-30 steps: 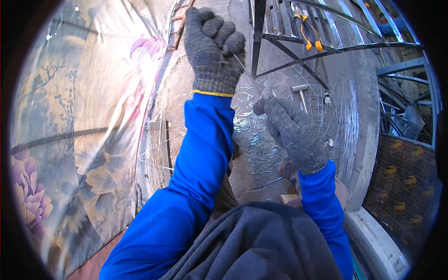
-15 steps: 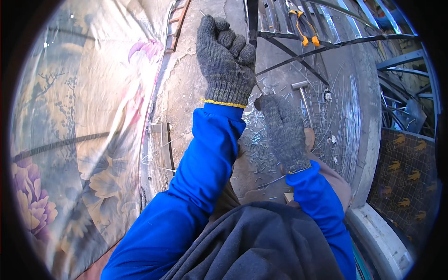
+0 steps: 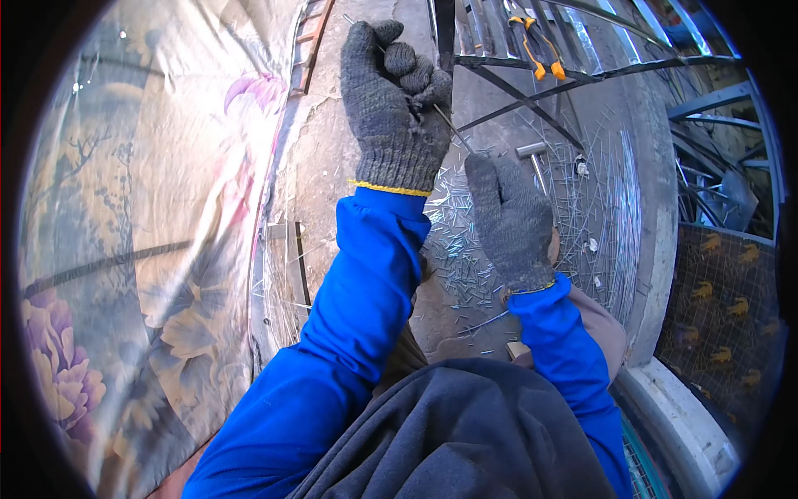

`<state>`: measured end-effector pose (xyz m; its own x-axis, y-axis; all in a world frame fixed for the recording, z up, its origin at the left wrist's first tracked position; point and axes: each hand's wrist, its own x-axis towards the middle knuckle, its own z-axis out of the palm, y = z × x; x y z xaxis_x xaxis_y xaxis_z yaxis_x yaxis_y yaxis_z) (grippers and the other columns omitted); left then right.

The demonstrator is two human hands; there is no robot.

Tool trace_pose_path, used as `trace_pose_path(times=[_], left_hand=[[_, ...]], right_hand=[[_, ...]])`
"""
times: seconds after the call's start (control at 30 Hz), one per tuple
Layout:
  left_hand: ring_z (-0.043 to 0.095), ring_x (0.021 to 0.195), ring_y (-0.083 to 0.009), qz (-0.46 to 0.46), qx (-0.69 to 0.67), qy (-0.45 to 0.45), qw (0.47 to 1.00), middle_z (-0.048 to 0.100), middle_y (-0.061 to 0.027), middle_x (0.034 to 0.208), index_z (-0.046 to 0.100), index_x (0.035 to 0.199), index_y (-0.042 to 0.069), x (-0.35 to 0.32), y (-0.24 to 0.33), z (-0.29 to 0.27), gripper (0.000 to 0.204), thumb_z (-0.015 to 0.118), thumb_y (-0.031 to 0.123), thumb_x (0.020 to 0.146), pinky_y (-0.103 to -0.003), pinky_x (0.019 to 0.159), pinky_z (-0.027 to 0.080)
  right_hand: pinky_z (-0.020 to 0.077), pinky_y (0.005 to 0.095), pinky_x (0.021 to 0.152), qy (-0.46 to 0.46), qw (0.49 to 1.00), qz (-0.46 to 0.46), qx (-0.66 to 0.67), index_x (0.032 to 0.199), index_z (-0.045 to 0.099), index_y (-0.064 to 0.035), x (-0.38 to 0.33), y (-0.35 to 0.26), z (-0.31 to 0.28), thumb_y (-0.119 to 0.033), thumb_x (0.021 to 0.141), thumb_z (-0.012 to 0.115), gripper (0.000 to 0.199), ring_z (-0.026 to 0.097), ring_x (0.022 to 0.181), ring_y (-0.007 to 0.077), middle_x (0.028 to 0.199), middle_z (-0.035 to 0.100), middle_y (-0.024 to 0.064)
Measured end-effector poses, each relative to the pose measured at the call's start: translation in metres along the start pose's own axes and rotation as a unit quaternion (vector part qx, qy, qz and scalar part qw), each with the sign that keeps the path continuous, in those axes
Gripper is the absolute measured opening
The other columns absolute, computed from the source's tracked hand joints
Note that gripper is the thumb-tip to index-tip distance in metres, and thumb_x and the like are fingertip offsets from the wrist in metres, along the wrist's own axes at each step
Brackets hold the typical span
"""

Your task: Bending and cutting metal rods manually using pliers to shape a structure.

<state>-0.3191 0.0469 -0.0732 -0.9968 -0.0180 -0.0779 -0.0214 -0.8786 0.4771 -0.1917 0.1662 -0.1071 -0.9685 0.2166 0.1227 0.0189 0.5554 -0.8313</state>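
Observation:
My left hand [image 3: 395,100], in a dark grey knit glove with a yellow-edged cuff, is closed with its fingers curled round a thin metal rod [image 3: 451,126]. One end of the rod pokes out past the fingertips at the upper left; the other side slants down to my right hand [image 3: 513,218]. That hand wears a matching glove, its back turned up, and meets the rod at the thumb and forefinger. Its other fingers are mostly hidden. Just beyond the right hand, a hammer [image 3: 532,154] with a metal head lies on the floor, partly covered by the glove.
Short cut wire pieces [image 3: 465,258] litter the concrete floor. Long thin wires [image 3: 628,200] lie to the right. Orange-handled pliers [image 3: 539,50] rest on a dark metal frame [image 3: 598,81] ahead. A flowered cloth [image 3: 150,249] covers the left side; metal frames [image 3: 723,187] stand far right.
My left hand has shifted slightly left, and more of the rod shows between the two gloves. My right hand has moved a little up and now covers more of the hammer's handle.

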Motion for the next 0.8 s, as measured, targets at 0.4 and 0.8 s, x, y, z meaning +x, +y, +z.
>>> trace_pose_path(times=[0.4, 0.8], left_hand=[[0.044, 0.059, -0.0129, -0.064, -0.113, -0.187, 0.974, 0.051, 0.0012, 0.071, 0.068, 0.097, 0.011, -0.002, 0.008, -0.007, 0.033, 0.057, 0.041, 0.104, -0.029, 0.055, 0.037], [0.042, 0.059, -0.0124, -0.048, -0.106, -0.142, 0.983, 0.049, 0.0025, 0.07, 0.066, 0.091, 0.015, -0.007, 0.005, -0.001, 0.039, 0.054, 0.049, 0.105, -0.029, 0.055, 0.036]], right_hand=[[0.0508, 0.0469, 0.06, 0.075, 0.991, -0.1, -0.054, 0.092, 0.071, -0.0073, 0.006, 0.024, 0.004, -0.031, 0.103, 0.063, 0.028, 0.068, 0.071, 0.0391, 0.08, 0.068, 0.0177], [0.0473, 0.0457, 0.055, 0.065, 0.994, -0.08, -0.045, 0.09, 0.07, -0.0083, 0.012, 0.031, 0.002, -0.038, 0.106, 0.058, 0.036, 0.065, 0.063, 0.0379, 0.071, 0.064, 0.0158]])
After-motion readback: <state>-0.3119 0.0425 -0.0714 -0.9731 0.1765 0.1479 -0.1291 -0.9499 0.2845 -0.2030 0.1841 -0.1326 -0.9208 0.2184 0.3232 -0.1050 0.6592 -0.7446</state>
